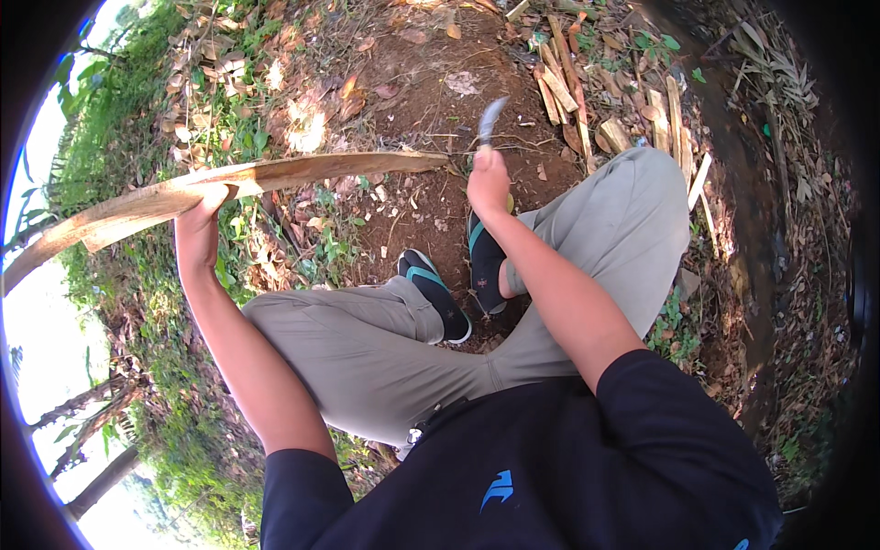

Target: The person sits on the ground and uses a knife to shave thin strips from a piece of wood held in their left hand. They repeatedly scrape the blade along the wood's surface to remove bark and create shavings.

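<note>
My left hand [198, 229] is closed around a long, flat wooden plank [321, 168] with rough edges. The plank runs from the far left rim toward the middle, and its narrower right end lies at or just above the bare soil. In my right hand [489, 186] is a knife [489, 121] with a short, curved blade, gripped by the handle and pointing up and away from me. The blade is slightly blurred and stands apart from the plank, to the right of its end. Most of the handle is hidden in my fist.
Several split wood pieces [561, 92] lie on the ground beyond my right knee, with more sticks [676, 115] beside them. My dark shoes [431, 291] rest on brown soil [417, 115]. Dry leaves and green plants [170, 440] spread at the left; a dark strip [756, 266] runs along the right.
</note>
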Demonstrator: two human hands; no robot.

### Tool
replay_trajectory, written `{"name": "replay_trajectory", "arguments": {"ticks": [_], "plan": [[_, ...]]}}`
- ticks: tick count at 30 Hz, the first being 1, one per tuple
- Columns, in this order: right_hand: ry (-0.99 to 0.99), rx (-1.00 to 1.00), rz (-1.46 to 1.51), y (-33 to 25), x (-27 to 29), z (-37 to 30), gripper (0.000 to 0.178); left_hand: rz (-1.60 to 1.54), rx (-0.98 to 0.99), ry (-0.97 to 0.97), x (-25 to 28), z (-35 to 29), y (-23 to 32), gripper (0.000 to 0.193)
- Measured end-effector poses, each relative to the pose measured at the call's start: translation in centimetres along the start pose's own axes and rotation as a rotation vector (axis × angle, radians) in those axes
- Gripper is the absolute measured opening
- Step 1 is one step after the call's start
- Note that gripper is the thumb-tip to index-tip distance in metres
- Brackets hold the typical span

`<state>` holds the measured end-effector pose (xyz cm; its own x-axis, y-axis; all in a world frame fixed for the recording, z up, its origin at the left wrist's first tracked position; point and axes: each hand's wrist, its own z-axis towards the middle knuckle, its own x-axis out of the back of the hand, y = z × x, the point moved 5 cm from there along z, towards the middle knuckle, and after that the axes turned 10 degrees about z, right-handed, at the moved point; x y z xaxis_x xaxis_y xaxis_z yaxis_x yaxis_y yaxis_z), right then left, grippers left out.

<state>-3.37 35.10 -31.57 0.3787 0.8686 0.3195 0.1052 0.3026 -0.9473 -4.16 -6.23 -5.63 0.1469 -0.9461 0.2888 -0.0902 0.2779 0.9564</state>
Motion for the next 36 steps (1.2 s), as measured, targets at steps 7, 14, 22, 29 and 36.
{"name": "replay_trajectory", "arguments": {"ticks": [7, 14, 22, 29, 36], "plan": [[-0.614, -0.898, 0.521, -0.5, -2.2, -3.1, 0.026, -0.058, -0.014, -0.001, 0.8, -0.3, -0.8, 0.045], [-0.611, -1.142, 1.089, -1.1, -2.7, -2.8, 0.028, 0.097, 0.033, -0.011, 1.3, -0.2, -0.6, 0.066], [-0.155, -0.121, 0.092, -0.1, -0.7, -0.9, 0.034, 0.072, 0.055, 0.005, 0.8, -0.4, -0.3, 0.061], [-0.692, -0.785, 0.425, 0.0, -2.2, -3.0, 0.031, 0.143, 0.069, 0.015, 1.3, -0.3, -0.9, 0.070], [-0.602, -1.117, 0.902, -0.4, -2.9, -3.2, 0.032, 0.110, 0.017, 0.055, 0.1, -1.0, 0.3, 0.039]]}}
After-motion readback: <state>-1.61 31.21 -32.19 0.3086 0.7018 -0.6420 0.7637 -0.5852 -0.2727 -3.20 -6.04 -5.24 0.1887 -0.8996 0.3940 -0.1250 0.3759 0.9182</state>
